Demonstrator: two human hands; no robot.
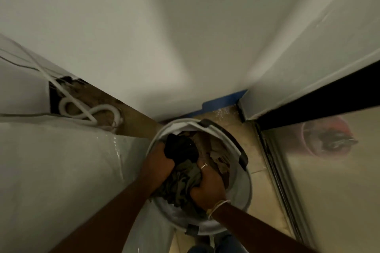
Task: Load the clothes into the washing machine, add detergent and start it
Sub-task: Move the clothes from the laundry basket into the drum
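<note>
The bucket [247, 191] stood upright on the floor, mouth up toward you. Just left of it was the white machine [61, 160], with a coiled hose [88, 112] behind that. Beyond the bucket blue tape [224, 100] ran along the wall's foot. Right of it stood a glass door [329, 181], a red tub [327, 137] blurred behind it. The clothes [218, 150] lay crumpled inside the bucket, with no clear long axis. Your left hand [159, 162] had its fingers curled tight round a black garment [181, 148]. Your right hand [207, 185] gripped an olive one [183, 183].
</note>
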